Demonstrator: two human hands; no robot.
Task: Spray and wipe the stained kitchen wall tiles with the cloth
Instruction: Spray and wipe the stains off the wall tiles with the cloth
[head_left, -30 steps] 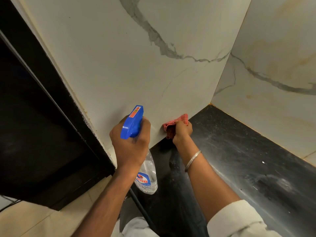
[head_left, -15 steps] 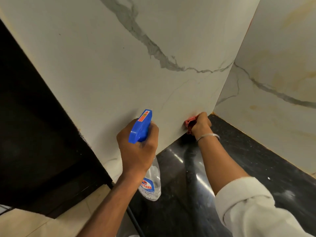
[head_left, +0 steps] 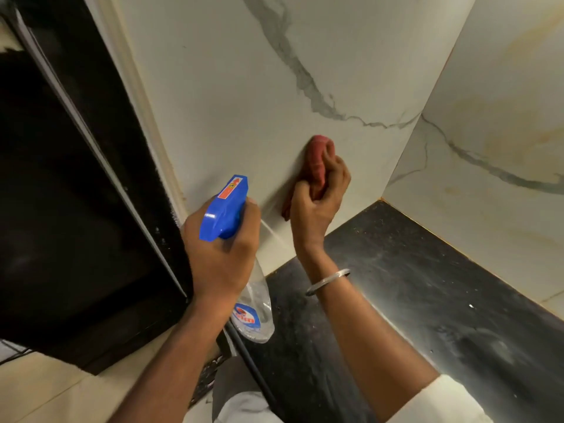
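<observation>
Our left grip (head_left: 220, 254) clenches the spray bottle (head_left: 225, 209), its blue nozzle aimed at the wall tile (head_left: 232, 102). Our right grip (head_left: 317, 206) clutches the red cloth (head_left: 319, 158), pressing it against that tile above the dark desk (head_left: 412, 270), near the corner.

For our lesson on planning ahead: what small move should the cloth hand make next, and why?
Probably wipe the red cloth down the wall tile to the pale streak beside the spray bottle; the right hand grips it above that streak.
</observation>
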